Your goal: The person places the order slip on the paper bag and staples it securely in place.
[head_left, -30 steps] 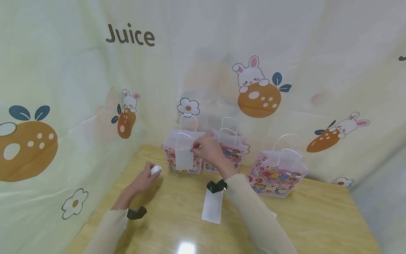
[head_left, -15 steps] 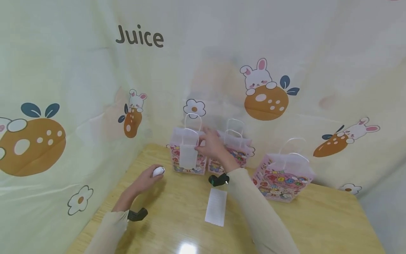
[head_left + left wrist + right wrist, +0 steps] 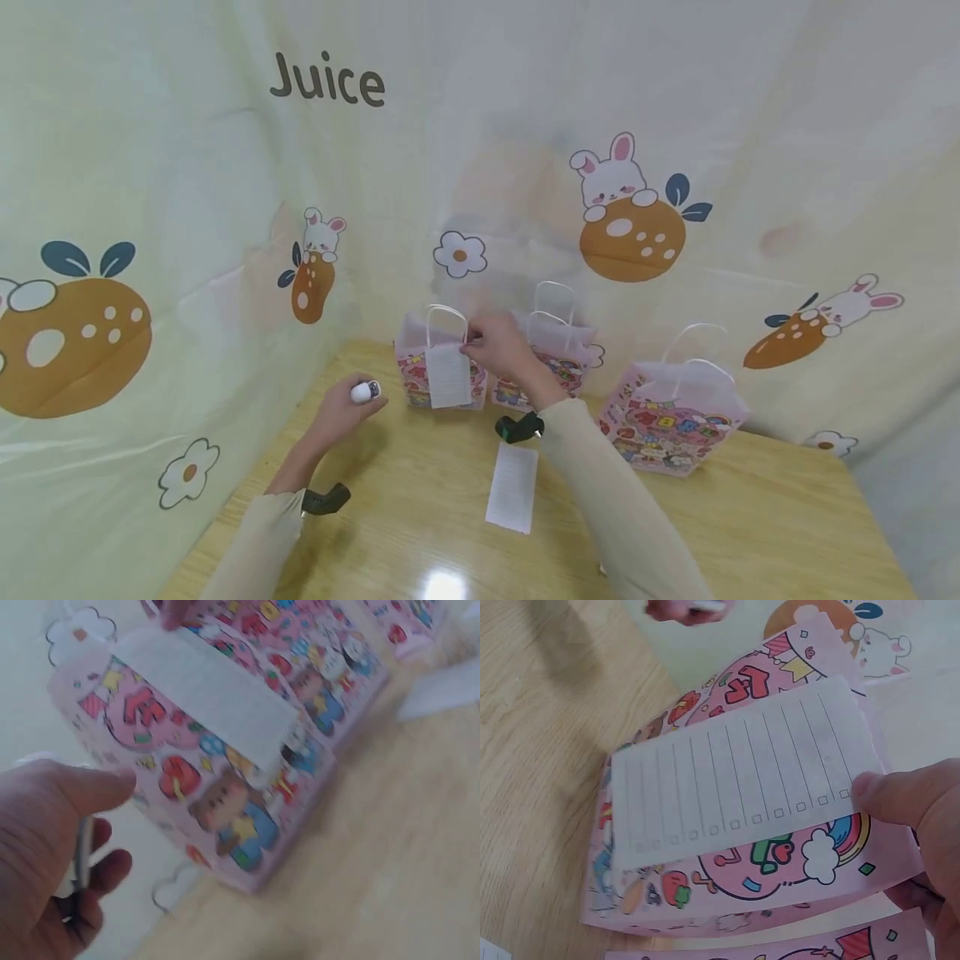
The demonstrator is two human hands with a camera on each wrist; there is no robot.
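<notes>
My right hand (image 3: 501,340) pinches the top corner of a lined checklist sheet (image 3: 450,377) against the top edge of the leftmost pink cartoon paper bag (image 3: 412,373). In the right wrist view the thumb (image 3: 904,796) presses on the sheet's end, with the other fingers partly hidden behind the bag. A row of small boxes runs along the sheet (image 3: 735,776). My left hand (image 3: 337,417) grips a small rounded white object (image 3: 364,392) with a dark end, apart from the bag on its left. The left wrist view shows it mostly hidden by curled fingers (image 3: 109,870).
A second pink bag (image 3: 558,367) stands close to the right of the first, and a third (image 3: 671,425) farther right. Another lined sheet (image 3: 513,487) lies on the wooden table (image 3: 420,500). A printed curtain (image 3: 510,108) hangs behind.
The leftmost bag's two handles have come together and its back handle has dropped lower. My right fingers have closed at its top edge. My left hand has turned the white object slightly.
</notes>
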